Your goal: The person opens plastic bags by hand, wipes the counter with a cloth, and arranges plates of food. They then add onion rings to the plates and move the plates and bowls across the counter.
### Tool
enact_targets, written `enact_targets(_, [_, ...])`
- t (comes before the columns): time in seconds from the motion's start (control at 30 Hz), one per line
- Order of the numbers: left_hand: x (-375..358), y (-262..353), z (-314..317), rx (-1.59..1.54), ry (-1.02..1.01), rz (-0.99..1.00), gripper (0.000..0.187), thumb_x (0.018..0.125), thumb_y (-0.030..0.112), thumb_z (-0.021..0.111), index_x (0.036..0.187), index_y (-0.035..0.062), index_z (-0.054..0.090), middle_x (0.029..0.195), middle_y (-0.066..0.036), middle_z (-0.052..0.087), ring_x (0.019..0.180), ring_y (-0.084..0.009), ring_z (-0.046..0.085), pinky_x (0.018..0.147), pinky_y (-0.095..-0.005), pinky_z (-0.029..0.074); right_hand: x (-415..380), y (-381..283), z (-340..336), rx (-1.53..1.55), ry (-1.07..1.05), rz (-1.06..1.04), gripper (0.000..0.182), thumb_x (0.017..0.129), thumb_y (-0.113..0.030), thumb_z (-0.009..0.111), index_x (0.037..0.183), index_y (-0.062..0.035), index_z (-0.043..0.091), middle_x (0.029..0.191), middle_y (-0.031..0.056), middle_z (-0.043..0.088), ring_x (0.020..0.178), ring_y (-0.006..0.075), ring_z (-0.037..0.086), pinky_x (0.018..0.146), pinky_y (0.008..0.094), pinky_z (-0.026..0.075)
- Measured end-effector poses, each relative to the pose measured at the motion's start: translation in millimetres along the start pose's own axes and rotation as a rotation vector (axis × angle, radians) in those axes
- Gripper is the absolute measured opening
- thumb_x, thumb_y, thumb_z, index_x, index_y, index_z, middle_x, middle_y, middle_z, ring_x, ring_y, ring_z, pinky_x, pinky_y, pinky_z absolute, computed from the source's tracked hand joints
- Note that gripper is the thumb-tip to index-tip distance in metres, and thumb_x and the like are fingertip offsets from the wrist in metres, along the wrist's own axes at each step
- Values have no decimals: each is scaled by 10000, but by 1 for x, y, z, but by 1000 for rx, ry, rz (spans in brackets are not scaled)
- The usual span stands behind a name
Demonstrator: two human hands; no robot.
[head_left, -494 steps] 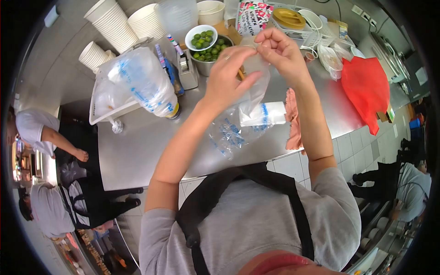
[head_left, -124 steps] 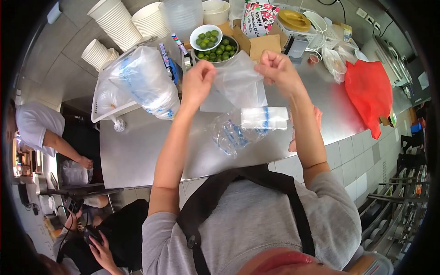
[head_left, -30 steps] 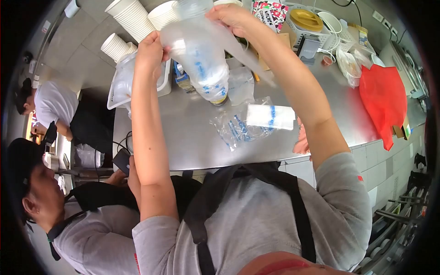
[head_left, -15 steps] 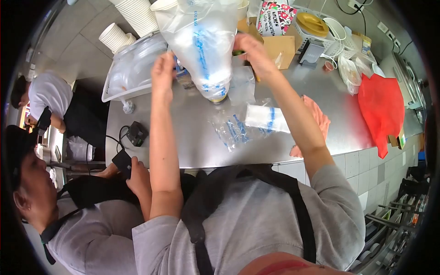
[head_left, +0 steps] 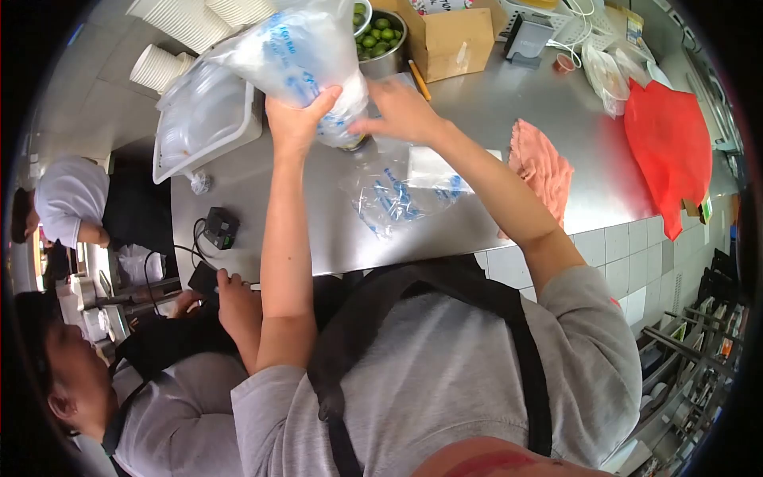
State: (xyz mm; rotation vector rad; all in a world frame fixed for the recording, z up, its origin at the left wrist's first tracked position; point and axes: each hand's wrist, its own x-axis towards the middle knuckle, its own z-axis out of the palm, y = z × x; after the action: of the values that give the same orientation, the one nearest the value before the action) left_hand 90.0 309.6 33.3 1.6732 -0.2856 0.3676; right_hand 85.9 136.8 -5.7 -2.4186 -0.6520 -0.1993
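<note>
A large clear plastic bag (head_left: 274, 56) with blue print stands upright at the back of the steel table, puffed wide at its top. It narrows downward around a white bundle, and a bit of a yellowish base (head_left: 354, 144) shows underneath. My left hand (head_left: 296, 121) is wrapped round the bag's left side, thumb pointing up across it. On the other side, my right hand (head_left: 401, 111) has its fingers apart against or very near the bag's lower part; contact is hard to tell. A flat clear plastic wrapper (head_left: 389, 199) and a folded white plastic pack (head_left: 433, 168) lie in front.
Left of the bag are a white tray (head_left: 253, 119) of clear lids and stacked white cups (head_left: 159, 67). Behind are a pot of green limes (head_left: 381, 36) and a cardboard box (head_left: 457, 44). A pink cloth (head_left: 540, 163) lies right. A co-worker (head_left: 183, 397) sits close at left.
My left hand has come down from beside the bag's upper part and gripped its side. My right hand has lowered toward the bag's base. The view has shifted, uncovering the limes.
</note>
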Motion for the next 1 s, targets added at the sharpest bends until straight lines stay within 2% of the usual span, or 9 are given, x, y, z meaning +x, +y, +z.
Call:
enact_targets(0.13, [0,-1,20,-58,88,35,510,577,100,768,1000,-18,510,926,-78,567,822,-162,532,753,-278,427,-52,41,13,-402,-257,-52,597,708,-445,612,1142,-58,479,1053,172,539,1036,314,453,851,416,379])
enact_targets(0.33, [-1,6,47,160,145,73,633,571,211,790,1058,-22,460,1054,-135,496,948,-222,487,846,-339,374,-66,90,-23,355,-28,229,244,800,-272,558,871,-51,631,822,56,622,791,200,567,752,299,433])
enact_targets(0.4, [-20,32,66,661,495,396,713,554,261,792,1097,-25,428,1137,-197,444,988,-295,470,867,-396,345,-67,95,-53,691,12,261,214,823,-226,545,908,-46,623,811,32,632,774,128,563,726,254,429])
enact_targets(0.5, [-38,73,104,614,197,807,616,573,261,771,1048,-8,486,1128,-189,478,1015,-310,462,854,-436,331,-67,89,-101,735,-254,120,208,852,-163,509,1010,-60,595,947,15,607,875,105,540,804,264,417])
enact_targets(0.6, [-28,66,127,728,-327,710,335,653,172,722,882,-17,567,904,-118,603,794,-211,543,747,-315,398,-72,67,-132,856,-254,15,239,839,-186,527,1026,-48,584,956,37,608,882,118,542,791,269,422])
enact_targets(0.63, [-26,64,127,730,-320,705,335,653,172,722,882,-17,567,904,-118,603,794,-211,543,747,-315,398,-80,64,-136,856,-263,13,239,839,-186,527,1026,-48,584,956,37,608,882,118,542,791,269,422])
enact_targets(0.7, [-19,62,121,676,-268,17,184,708,167,681,758,9,601,741,-58,626,618,-130,550,579,-261,425,-102,64,-147,439,51,178,236,817,-202,553,968,-23,585,948,72,605,886,174,552,751,283,431])
enact_targets(0.83, [-11,44,88,368,-131,-79,209,718,195,660,703,-7,607,577,-60,592,484,-107,522,450,-265,400,-184,118,-110,-375,204,232,269,744,-201,577,987,-87,596,933,77,594,850,291,523,724,388,423])
enact_targets(1.0, [-14,58,66,-155,-12,-274,169,736,164,654,777,4,624,665,-42,613,526,-84,524,479,-227,409,-207,124,-106,-516,2,416,303,722,-186,602,1009,-94,578,1001,83,556,920,305,495,750,388,418])
